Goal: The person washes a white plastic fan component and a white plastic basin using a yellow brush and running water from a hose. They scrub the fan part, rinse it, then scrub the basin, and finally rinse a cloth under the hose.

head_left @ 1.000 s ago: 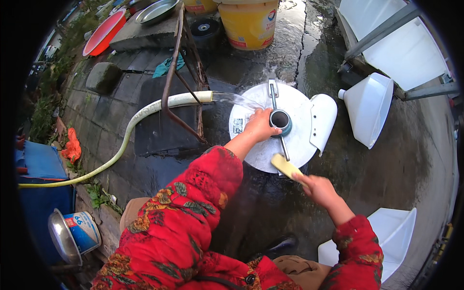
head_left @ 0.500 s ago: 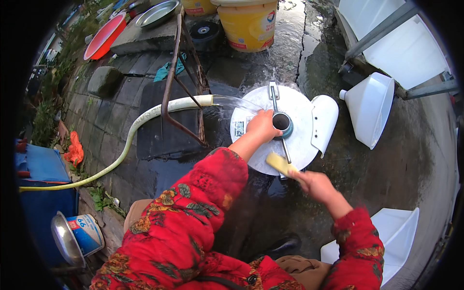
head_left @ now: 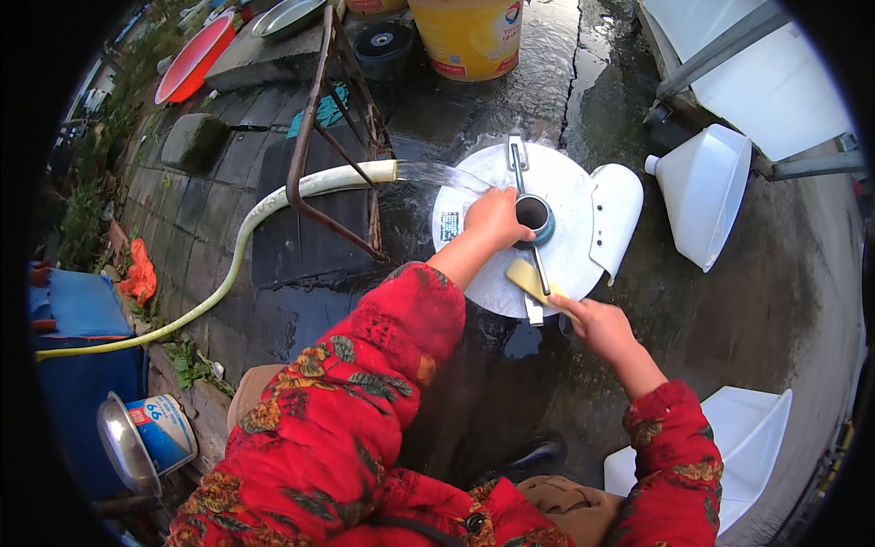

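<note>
Here's the left hand (head_left: 492, 219), closed in a pinch on the short collar (head_left: 545, 233), thumb along the near side, its fingertips partly hidden. And under it sits the star of the scene: a round metal lid (head_left: 572, 246), pale silver, wet and softly shining, lying between both hands. That collar rises near its middle, open-topped, dark inside, banded in dull blue-green. A slim steel rod (head_left: 541, 269) runs across the face, passing by the collar, from a slotted bracket (head_left: 516, 153) beyond the left hand down toward the right. A small dark printed label (head_left: 449, 225) marks the face, left of the left hand. Over on the far right, past both hands, a curved white chute (head_left: 620, 219) shows dark bolt heads along its inner edge.

Now the right hand (head_left: 603, 326), nearer the body: fingers wrapped firmly round the handle of a pale yellow brush (head_left: 525, 275), its flat head over the lid's near part, beside the rod, bristles out of sight. And from the left of the left hand, a pale hose (head_left: 319, 187) sends clear water (head_left: 442, 174) onto the lid.
</note>
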Available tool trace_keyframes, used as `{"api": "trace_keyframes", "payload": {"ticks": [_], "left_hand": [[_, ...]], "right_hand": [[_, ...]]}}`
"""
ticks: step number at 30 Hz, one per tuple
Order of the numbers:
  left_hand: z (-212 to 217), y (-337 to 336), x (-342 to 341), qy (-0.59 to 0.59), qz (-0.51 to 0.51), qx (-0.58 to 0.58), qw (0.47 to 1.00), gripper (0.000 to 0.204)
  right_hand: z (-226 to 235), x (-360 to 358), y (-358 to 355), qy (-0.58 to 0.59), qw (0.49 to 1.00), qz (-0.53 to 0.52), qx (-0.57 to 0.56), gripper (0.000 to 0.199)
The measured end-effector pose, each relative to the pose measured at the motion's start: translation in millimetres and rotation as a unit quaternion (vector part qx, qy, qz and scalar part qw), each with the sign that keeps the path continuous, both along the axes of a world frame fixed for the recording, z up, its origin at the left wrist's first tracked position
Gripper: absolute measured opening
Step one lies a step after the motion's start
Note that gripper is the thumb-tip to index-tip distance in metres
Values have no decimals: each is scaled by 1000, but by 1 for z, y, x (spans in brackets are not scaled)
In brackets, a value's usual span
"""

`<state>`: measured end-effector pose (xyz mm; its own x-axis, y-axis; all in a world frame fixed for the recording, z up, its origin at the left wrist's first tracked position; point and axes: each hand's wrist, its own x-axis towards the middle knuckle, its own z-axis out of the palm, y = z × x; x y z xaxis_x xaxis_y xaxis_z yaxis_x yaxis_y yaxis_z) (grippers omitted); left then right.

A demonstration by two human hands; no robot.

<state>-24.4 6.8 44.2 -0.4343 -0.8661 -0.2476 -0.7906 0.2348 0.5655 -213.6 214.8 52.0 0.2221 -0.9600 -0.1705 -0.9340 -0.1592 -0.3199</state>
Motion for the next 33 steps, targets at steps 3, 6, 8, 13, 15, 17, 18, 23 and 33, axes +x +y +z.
{"api": "trace_keyframes", "payload": {"ticks": [3,6,8,13,15,17,18,23,33], "left_hand": [[1,-1,2,6,-7,-18,1000,68],[3,1,3,19,-17,-38,999,68],[3,2,3,15,-8,-44,999,68],[-6,-6,9,39,-12,2,999,54],[-14,-16,19,104,39,-21,994,51],[-24,-25,31,136,113,-73,982,43],[-30,-28,37,80,189,-44,978,42],[-76,-38,60,82,428,-39,899,44],[-159,-30,76,471,492,290,672,32]], "right_hand": [[10,11,-6,-8,996,30,85,56],[13,24,-8,8,994,53,100,54],[11,39,-7,42,998,19,35,50],[0,96,-11,14,991,-36,127,57],[-3,117,-23,29,984,-41,168,61],[-5,134,-46,41,980,-47,189,58],[-7,140,-60,15,990,-68,124,58],[-4,165,-78,-38,982,-122,139,55],[-7,162,-163,-35,980,-182,78,51]]}}
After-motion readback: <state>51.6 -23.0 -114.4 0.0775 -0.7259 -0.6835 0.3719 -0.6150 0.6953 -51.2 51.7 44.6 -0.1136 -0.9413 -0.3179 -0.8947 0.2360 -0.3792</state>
